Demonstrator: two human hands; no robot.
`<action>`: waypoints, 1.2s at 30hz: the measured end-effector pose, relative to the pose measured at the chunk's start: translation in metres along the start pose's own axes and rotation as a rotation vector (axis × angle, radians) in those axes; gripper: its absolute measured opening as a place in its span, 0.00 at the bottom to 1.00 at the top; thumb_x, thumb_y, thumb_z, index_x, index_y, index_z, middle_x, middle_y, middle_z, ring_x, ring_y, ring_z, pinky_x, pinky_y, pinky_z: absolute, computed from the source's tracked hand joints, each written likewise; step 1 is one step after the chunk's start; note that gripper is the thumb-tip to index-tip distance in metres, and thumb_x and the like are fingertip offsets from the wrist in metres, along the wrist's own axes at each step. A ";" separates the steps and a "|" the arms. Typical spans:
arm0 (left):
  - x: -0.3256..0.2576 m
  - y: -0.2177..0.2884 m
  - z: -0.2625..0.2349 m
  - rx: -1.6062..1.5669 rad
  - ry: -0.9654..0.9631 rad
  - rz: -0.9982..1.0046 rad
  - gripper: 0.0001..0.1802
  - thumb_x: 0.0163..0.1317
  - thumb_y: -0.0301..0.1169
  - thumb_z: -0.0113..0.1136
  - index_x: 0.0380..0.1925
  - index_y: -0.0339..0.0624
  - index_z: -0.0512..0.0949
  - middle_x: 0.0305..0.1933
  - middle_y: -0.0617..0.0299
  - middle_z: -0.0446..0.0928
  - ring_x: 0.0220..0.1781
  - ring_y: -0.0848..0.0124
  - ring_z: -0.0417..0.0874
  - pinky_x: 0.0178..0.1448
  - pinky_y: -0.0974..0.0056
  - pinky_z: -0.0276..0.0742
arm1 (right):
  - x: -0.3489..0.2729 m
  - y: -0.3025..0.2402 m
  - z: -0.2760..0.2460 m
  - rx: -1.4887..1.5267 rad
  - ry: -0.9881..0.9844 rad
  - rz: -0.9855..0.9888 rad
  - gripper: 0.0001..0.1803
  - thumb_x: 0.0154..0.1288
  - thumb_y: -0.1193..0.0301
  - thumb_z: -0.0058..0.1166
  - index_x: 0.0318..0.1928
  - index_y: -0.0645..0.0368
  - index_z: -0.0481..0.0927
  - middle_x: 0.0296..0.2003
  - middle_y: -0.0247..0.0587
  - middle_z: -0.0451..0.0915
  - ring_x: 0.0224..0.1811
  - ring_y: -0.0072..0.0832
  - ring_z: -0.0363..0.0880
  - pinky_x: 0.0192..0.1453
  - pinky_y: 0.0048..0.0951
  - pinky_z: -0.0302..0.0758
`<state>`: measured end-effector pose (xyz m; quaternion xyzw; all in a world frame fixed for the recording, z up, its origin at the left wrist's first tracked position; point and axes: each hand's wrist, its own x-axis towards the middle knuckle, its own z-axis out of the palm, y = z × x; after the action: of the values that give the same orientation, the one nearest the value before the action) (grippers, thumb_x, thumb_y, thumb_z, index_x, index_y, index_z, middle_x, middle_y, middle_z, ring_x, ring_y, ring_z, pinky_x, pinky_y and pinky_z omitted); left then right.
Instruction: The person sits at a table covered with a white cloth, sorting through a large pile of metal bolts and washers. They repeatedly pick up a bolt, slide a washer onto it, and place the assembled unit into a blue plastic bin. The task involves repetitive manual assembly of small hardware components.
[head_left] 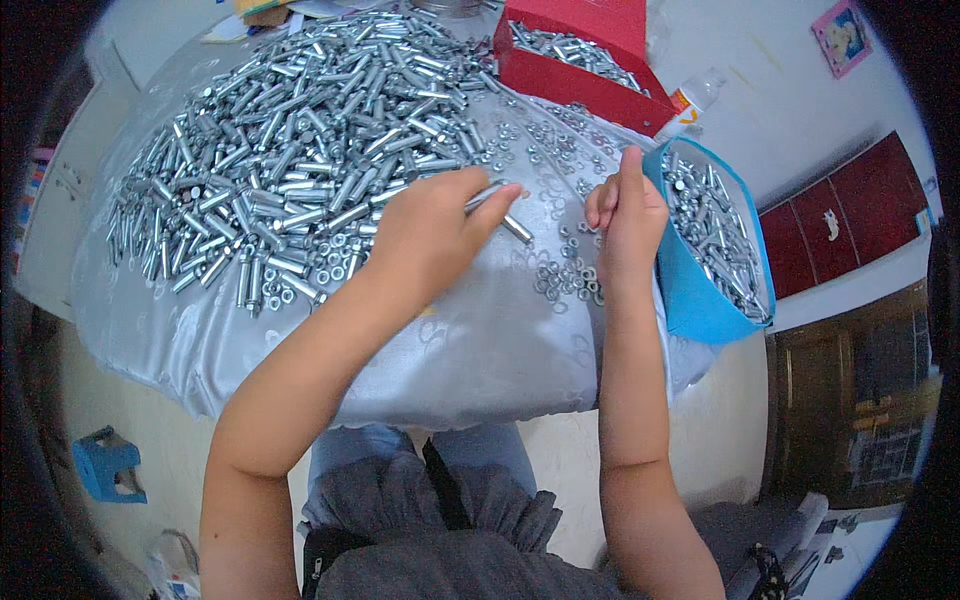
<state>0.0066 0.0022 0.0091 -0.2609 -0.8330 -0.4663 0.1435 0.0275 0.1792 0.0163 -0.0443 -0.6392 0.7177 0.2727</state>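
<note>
My left hand (pixel 436 228) is closed around a silver metal sleeve anchor bolt (pixel 516 229), whose end sticks out past the thumb toward the middle of the table. Left of that hand spreads a big heap of similar bolts (pixel 290 150). Over on the right, my right hand (pixel 630 220) is raised with its index finger up and the other fingers curled in. Whether a small piece sits in those fingers, I cannot make out. Loose nuts and washers (pixel 568 278) lie on the table just left of the right wrist.
A blue bin (pixel 700 320) full of bolts stands against the table's right side. Behind it are a red box (pixel 590 85) with more bolts and a plastic bottle (pixel 692 100). A shiny grey cloth (pixel 450 370) covers the table. A blue stool (pixel 108 465) stands on the floor at left.
</note>
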 end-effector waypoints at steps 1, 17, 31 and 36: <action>0.001 0.000 -0.002 0.019 -0.068 -0.025 0.19 0.55 0.41 0.54 0.19 0.33 0.73 0.20 0.46 0.71 0.24 0.52 0.72 0.29 0.59 0.67 | 0.005 0.001 -0.004 0.022 0.055 -0.020 0.24 0.60 0.59 0.50 0.10 0.55 0.65 0.08 0.32 0.65 0.09 0.17 0.62 0.14 0.17 0.57; 0.030 -0.016 -0.047 -1.012 -0.089 -0.541 0.45 0.54 0.58 0.46 0.57 0.27 0.51 0.44 0.50 0.70 0.25 0.72 0.75 0.28 0.70 0.76 | 0.000 0.005 -0.002 -0.262 0.021 -0.123 0.22 0.60 0.62 0.50 0.12 0.59 0.69 0.10 0.28 0.66 0.12 0.13 0.60 0.16 0.17 0.56; 0.014 -0.061 -0.080 -0.149 0.487 0.213 0.08 0.59 0.30 0.50 0.27 0.37 0.73 0.21 0.68 0.69 0.20 0.83 0.67 0.25 0.77 0.62 | -0.002 0.032 0.007 -0.550 -0.103 -0.190 0.10 0.56 0.67 0.54 0.27 0.63 0.76 0.19 0.32 0.73 0.21 0.16 0.67 0.26 0.19 0.65; 0.007 -0.055 -0.089 -0.180 0.420 0.182 0.07 0.58 0.30 0.51 0.26 0.39 0.73 0.15 0.66 0.68 0.16 0.80 0.66 0.21 0.74 0.60 | 0.028 0.020 0.038 -0.647 -0.241 -0.297 0.10 0.55 0.69 0.53 0.35 0.63 0.77 0.28 0.41 0.78 0.30 0.24 0.75 0.35 0.23 0.71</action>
<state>-0.0304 -0.0952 0.0205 -0.2439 -0.7130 -0.5677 0.3313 -0.0188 0.1576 0.0124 0.0499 -0.8598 0.4314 0.2687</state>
